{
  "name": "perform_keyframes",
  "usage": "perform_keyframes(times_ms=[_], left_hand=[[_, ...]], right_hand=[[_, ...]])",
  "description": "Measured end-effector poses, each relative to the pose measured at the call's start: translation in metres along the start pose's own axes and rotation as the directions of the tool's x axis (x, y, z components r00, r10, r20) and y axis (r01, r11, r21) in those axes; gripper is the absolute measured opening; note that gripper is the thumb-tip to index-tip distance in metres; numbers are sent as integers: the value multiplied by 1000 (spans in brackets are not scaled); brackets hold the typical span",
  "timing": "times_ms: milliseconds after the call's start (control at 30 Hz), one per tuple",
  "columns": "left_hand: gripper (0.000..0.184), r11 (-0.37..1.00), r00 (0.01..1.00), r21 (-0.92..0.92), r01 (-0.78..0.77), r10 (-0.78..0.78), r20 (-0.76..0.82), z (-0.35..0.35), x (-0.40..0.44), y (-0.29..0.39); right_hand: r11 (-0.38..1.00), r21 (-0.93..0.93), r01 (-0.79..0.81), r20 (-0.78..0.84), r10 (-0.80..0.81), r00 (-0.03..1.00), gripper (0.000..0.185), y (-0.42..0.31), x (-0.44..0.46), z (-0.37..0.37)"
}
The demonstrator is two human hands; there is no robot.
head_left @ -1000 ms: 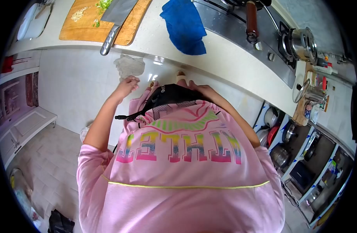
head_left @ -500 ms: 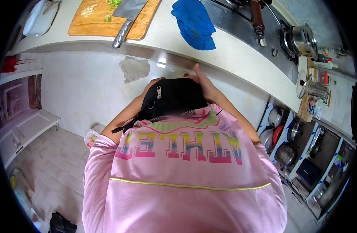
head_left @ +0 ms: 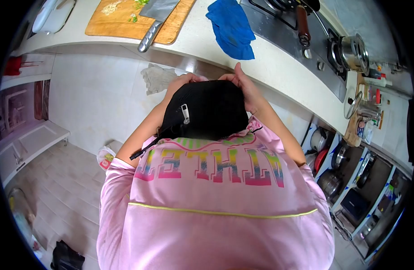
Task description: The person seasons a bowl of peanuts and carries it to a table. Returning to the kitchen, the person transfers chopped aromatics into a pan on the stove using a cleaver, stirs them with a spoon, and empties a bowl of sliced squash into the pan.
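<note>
A black zip pouch point(head_left: 207, 108) with a silver zipper pull and a dark strap lies against the front of my pink shirt point(head_left: 216, 189). At its upper left edge is my left hand point(head_left: 182, 83), fingers curled along the far rim and partly hidden. My right hand point(head_left: 244, 87) grips the right edge, its thumb pointing up and its fingers bent over the far rim. The pouch's far side is out of sight, so anything between the hands there cannot be seen.
Beyond my hands runs a white counter point(head_left: 189, 51). It bears a wooden cutting board point(head_left: 121, 29) with chopped bits, a cleaver point(head_left: 155, 24), a blue cloth point(head_left: 232, 29) and a gas stove point(head_left: 288, 40) with a pot point(head_left: 351, 51). A shelf rack point(head_left: 346, 180) stands right.
The pouch has come up a little and shows more of its face. My left hand has risen into fuller view at its edge; my right hand has shifted slightly up and right.
</note>
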State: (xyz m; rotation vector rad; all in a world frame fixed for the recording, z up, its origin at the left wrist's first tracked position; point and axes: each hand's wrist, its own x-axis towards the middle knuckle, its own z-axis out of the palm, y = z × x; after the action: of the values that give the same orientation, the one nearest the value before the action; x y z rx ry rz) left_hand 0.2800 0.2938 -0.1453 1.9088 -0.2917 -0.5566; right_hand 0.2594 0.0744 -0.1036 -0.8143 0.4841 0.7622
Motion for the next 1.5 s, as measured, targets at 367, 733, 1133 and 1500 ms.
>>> perform_keyframes(times_ms=[367,733,1133,1500], left_hand=[[16,985,998,157,-64,64,9,-16,-6,-10],[14,989,996,131,-66,59,60,-15,-7,-38],[49,861,924,414,295,-367,105,-26,11,-151],[24,996,994,-55,-66,61,-93,-71,45,159]], right_hand=[[999,2,-36,-46,36,998,58,-3,4,21],[995,42,-87,13,87,996,63,14,16,6],[117,-989,88,23,-469,883,33,3,-34,-77],[430,-483,762,-399,-883,245,31,-211,-81,-96]])
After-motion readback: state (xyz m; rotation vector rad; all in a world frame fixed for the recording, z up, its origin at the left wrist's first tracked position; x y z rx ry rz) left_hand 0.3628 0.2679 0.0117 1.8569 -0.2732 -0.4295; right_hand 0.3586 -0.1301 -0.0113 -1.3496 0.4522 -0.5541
